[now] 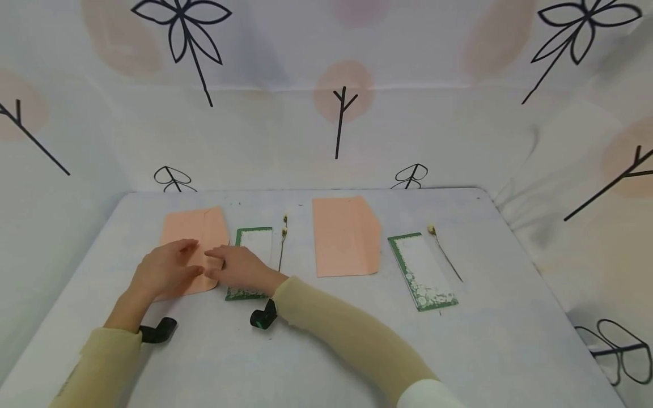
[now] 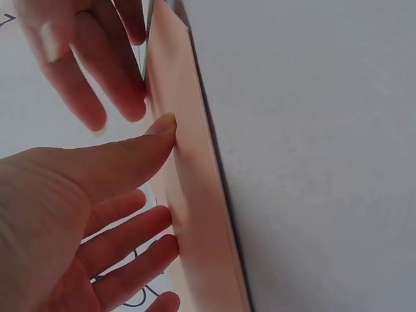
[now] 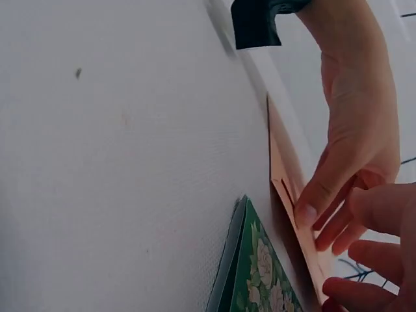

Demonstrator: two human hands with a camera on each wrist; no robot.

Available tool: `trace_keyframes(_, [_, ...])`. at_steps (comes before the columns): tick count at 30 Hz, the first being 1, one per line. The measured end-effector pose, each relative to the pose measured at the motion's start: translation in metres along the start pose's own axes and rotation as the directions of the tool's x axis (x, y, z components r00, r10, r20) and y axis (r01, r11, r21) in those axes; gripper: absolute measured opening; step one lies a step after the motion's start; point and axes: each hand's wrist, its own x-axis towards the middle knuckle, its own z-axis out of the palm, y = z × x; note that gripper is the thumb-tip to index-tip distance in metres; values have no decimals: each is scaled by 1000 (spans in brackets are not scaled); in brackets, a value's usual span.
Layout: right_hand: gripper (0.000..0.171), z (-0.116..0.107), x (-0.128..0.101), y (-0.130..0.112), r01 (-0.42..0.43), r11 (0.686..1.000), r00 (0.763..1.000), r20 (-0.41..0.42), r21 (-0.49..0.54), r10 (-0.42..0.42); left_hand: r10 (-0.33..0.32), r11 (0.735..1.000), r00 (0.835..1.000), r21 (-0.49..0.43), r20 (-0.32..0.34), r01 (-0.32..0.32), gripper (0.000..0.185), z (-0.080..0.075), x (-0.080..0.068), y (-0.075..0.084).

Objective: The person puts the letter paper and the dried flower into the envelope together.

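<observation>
A peach paper envelope [image 1: 186,224] lies flat at the left of the table, its flap side facing right. My left hand [image 1: 163,269] rests on it with thumb and fingertips touching the paper, the fingers loosely bent, as the left wrist view shows on the envelope [image 2: 195,169]. My right hand [image 1: 245,269] hovers over the envelope's right side, fingers spread and pinching nothing. In the right wrist view my right hand [image 3: 380,266] is beside the left hand [image 3: 351,149]. Under the right forearm and hand lies a green-bordered floral card [image 1: 255,233], partly hidden.
A dried flower stem [image 1: 283,235] lies right of that card. Further right are a second peach envelope [image 1: 336,238] with its flap pointing right, another green-bordered card [image 1: 420,266] set at a slant, and a second dried flower [image 1: 444,249]. Patterned cloth hangs behind the table.
</observation>
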Motion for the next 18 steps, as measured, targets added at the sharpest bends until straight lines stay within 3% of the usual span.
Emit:
trace_keyframes(3, [52,5,4,-2,0,981,999,32,-196,7,8,1000,1000,3,6,-8,72,0,1,0])
trace_keyframes(7, [54,13,6,-8,-30,919,995,77,-392,65,14,1000,1000,17,7,-14,70,0,1,0])
trace_keyframes(12, [60,20,4,-16,-81,854,983,101,-513,154,15,999,1000,29,4,-16,70,0,2,0])
trace_keyframes(18, [62,21,1,-18,-78,800,976,116,-594,182,19,999,1000,31,12,-19,68,-1,3,0])
